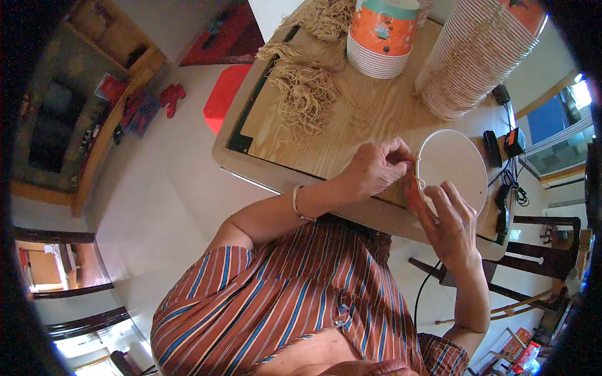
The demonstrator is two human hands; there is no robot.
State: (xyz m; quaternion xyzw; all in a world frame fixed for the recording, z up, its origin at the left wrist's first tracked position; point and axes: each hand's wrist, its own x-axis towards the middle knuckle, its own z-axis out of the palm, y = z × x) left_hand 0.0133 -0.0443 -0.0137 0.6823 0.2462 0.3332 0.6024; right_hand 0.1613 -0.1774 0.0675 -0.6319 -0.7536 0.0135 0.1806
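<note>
A paper bucket (456, 164) with a white inside is tipped toward me at the table's near right part. My left hand (375, 168), a bangle on its wrist, is closed in a pinch at the bucket's left rim. A thin beige string (419, 180) shows at that rim, between my hands. My right hand (453, 227) grips the lower left rim, fingers bent over the edge and close to the string. The fingertips partly cover the string, so its full path is hidden.
Loose bundles of beige string (304, 94) lie on the wooden table (370, 119). Behind stand a short stack of orange buckets (380, 47) and a tall leaning stack (470, 59) with string on it. Black cables and adapters (515, 143) lie at the right edge, near a dark chair (545, 257).
</note>
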